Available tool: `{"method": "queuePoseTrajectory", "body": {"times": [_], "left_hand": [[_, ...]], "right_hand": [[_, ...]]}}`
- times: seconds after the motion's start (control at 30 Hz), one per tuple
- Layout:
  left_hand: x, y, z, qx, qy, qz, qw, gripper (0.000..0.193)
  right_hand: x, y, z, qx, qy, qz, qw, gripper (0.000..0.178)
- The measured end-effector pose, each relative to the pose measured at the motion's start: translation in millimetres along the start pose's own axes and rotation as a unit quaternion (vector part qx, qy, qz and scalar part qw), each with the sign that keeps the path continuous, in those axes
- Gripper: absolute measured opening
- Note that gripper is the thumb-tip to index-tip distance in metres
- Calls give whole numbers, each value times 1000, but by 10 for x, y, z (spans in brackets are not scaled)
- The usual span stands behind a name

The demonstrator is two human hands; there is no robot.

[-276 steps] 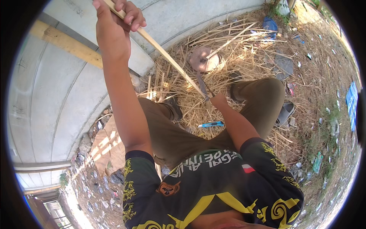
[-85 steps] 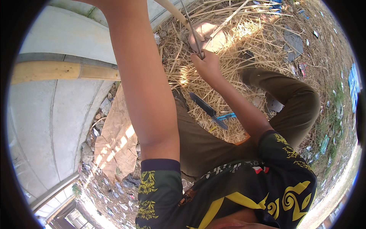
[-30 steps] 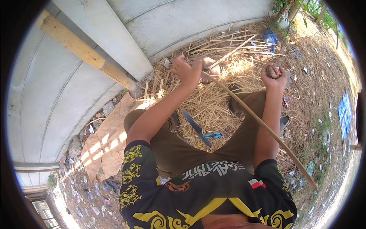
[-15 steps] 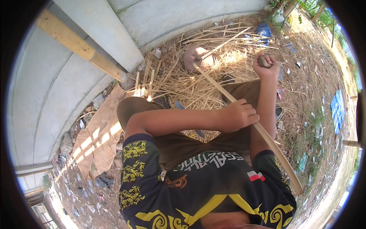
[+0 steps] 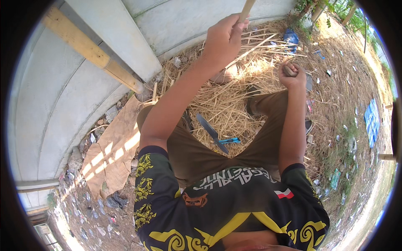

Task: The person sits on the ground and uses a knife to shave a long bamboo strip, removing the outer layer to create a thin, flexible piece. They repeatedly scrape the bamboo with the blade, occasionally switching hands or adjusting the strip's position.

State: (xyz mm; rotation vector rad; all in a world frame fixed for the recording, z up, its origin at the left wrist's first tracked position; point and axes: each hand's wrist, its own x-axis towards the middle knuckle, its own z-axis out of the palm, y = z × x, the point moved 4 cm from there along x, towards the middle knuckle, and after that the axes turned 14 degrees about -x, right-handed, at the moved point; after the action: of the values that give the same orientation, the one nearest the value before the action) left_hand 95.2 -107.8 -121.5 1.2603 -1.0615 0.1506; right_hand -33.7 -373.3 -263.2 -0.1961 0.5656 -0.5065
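My left hand (image 5: 224,42) is raised toward the wall at the far middle, its fingers closed round a pale bamboo strip (image 5: 247,9). The strip's upper part runs out toward the top edge; the rest is hidden by the hand. On the right, my right hand (image 5: 294,75) makes a fist round a wooden handle (image 5: 289,71) whose rounded end shows. I cannot make out the working part of that tool. Between my legs lie a dark long-bladed knife (image 5: 208,126) and a small bright blue object (image 5: 230,140) on the shavings.
Loose bamboo shavings (image 5: 226,108) cover the ground ahead, around a roundish block (image 5: 226,75). Several cut strips (image 5: 268,44) lie beyond it, near blue plastic (image 5: 290,37). A pale wall (image 5: 180,21) and a bamboo pole (image 5: 96,54) stand left; flattened cardboard (image 5: 109,154) lies below.
My left hand has swung from in front of my chest up and away toward the wall, carrying the bamboo strip. The knife is now more exposed. My right hand has barely moved.
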Motion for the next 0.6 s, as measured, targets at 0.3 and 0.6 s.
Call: {"method": "queuePoseTrajectory", "body": {"times": [0.3,0.6], "left_hand": [[349,-84,-791,57,116,-66,989,35],[409,-267,-892,135,234,20,963,38]], "right_hand": [[-29,28,-30,1,5,7,1000,36],[-83,44,13,-2,11,7,1000,36]]}}
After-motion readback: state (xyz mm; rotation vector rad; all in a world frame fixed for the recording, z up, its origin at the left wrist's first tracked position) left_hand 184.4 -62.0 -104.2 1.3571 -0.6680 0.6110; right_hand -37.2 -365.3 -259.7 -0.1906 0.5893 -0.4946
